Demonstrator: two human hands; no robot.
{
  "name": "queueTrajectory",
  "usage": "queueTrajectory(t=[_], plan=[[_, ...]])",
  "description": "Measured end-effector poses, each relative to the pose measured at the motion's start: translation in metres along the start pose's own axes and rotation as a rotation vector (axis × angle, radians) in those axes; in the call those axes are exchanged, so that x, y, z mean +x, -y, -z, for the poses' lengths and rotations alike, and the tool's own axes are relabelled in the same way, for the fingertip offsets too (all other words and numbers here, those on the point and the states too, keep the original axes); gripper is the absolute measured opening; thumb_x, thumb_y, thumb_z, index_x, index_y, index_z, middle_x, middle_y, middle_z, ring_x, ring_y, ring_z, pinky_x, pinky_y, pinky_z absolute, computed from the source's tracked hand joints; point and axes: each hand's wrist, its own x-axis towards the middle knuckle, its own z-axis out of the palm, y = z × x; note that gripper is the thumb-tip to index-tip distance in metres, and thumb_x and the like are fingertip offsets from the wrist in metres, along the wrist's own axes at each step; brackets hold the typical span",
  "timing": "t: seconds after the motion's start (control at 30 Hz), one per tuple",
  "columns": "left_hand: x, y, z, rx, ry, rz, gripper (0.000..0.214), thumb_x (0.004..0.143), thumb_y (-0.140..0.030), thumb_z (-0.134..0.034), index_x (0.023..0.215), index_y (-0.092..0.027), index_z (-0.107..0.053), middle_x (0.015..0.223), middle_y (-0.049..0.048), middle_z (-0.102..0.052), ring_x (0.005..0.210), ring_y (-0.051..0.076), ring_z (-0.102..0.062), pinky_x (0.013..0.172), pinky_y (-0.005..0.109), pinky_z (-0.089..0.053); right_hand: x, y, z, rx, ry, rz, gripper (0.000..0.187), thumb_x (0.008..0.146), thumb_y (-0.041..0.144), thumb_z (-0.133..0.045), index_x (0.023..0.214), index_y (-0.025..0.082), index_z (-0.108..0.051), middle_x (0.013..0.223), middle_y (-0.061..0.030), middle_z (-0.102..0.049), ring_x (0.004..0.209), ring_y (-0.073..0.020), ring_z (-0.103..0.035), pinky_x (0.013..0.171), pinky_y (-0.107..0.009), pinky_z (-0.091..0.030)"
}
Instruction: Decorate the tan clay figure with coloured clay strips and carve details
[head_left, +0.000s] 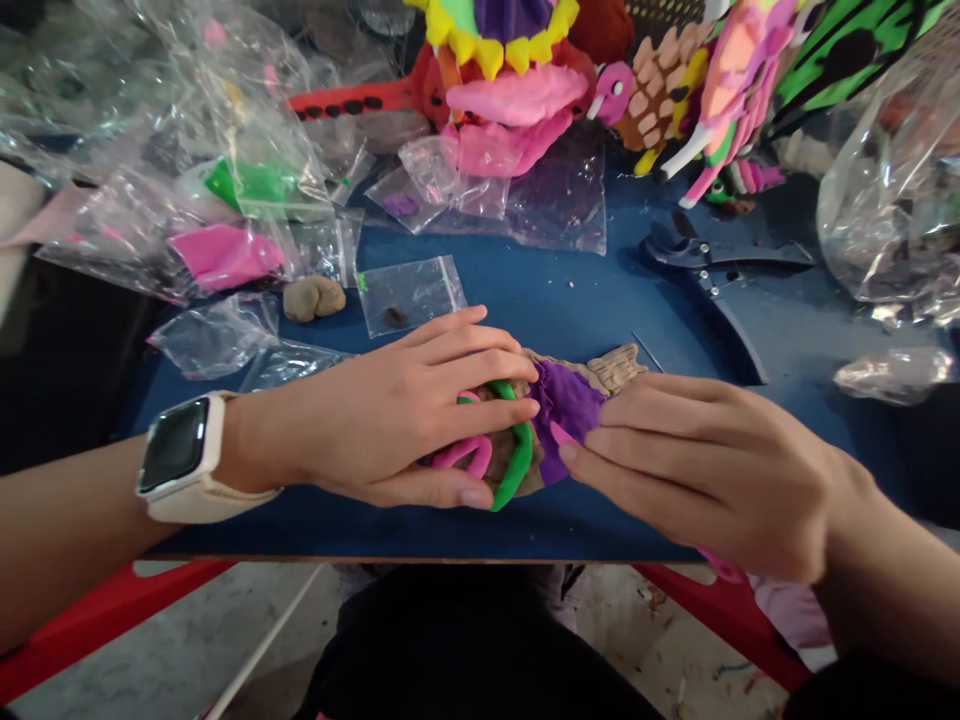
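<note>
A clay figure made of brown, purple, green and pink modelling clay lies on the table under my hands. My left hand (420, 400) rests over its left part, fingers stretched out and touching it. A green clay strip (517, 460) and a pink clay loop (474, 452) show around those fingers. My right hand (705, 460) is closed at the purple clay (566, 400), with a small pink clay piece (561, 434) at its thumb and fingertips. Beyond that hand a ridged brown clay end (616, 368) sticks out. My left palm hides much of the figure.
Dark cutting pliers (720, 262) lie to the right, near a thin needle-like stick (646, 352). Plastic bags (225, 130) with clay crowd the left. A brown clay lump (313, 298) and a small zip bag (412, 292) sit closer. Colourful clay models (517, 100) stand behind.
</note>
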Motion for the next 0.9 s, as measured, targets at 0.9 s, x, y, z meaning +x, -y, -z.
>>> queueTrajectory(t=[0.9], plan=[[0.0, -0.016, -0.001, 0.127, 0.118, 0.006, 0.06, 0.104, -0.044, -0.08, 0.159, -0.023, -0.068, 0.157, 0.0153, -0.073, 0.157, 0.037, -0.059, 0.146, 0.066, -0.025, -0.005, -0.02, -0.009, 0.027, -0.201, -0.077, 0.014, 0.107, 0.016, -0.07, 0.103, 0.028, -0.074, 0.085, -0.0007, -0.075, 0.08, -0.0217, -0.07, 0.073, -0.04, -0.063]])
